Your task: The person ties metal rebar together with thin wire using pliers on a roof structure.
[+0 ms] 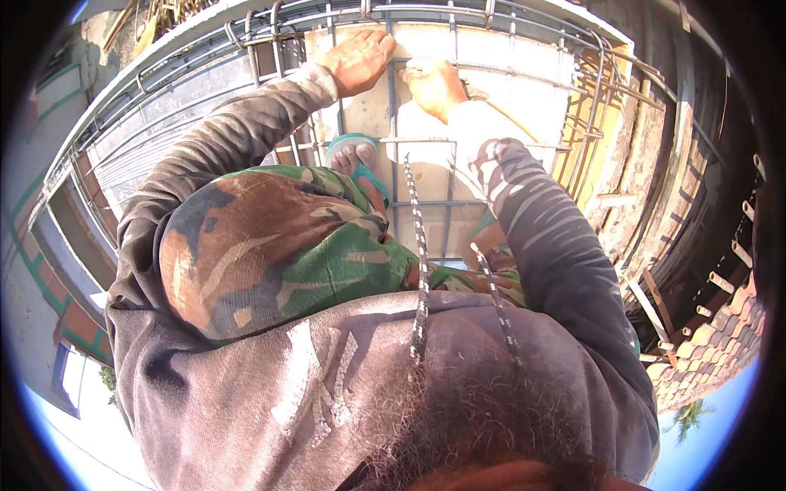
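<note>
My left hand (358,62) is at the top middle of the head view, its fingers curled against a steel bar (390,98) of a tied rebar grid. Just right of it, my right hand (435,87) is closed in a fist close to the same bar. What sits in that fist is too small and bright to name. A thin orange-brown rod or handle (512,119) shows behind the right wrist; whether the hand holds it, I cannot tell. Pale boards (430,176) lie under the grid.
A bundled rebar cage (196,61) curves along the far edge, and bent bar ends (602,90) stick out at the right. My foot in a teal sandal (354,152) stands on the grid. Wooden planks (655,164) and roof tiles (712,352) lie at the right.
</note>
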A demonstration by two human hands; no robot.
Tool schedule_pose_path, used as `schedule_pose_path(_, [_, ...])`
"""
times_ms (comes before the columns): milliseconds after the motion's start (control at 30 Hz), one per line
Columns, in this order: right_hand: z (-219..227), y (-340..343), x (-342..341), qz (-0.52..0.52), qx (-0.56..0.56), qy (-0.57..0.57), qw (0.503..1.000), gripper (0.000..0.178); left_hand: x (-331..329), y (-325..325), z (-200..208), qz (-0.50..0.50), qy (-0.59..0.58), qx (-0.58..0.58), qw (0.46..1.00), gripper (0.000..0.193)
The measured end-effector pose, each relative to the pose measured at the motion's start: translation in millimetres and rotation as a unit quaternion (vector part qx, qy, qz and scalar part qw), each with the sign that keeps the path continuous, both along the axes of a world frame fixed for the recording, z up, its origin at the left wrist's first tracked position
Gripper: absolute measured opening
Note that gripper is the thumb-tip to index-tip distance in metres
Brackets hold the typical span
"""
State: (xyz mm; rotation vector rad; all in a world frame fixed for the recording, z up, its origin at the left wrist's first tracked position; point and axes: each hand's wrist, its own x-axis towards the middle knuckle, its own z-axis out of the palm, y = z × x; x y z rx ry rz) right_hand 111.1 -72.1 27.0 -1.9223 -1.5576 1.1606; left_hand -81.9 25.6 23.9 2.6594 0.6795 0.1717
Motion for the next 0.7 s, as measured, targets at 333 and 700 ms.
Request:
schedule_pose_path(333, [25.3,-20.3,-21.5,-0.026,0.002,-0.086,0.996,0.025,-16.6,-13.6,-10.1,0.075,-0.138,-0.122,0.980,0.008])
schedule_pose_path(700, [22.8,26.7,10.0,0.102,-0.120,0.009,0.987,0.032,-2.0,19.8,7.3,-0.035,-0.036,-0.137,0.989,0.015])
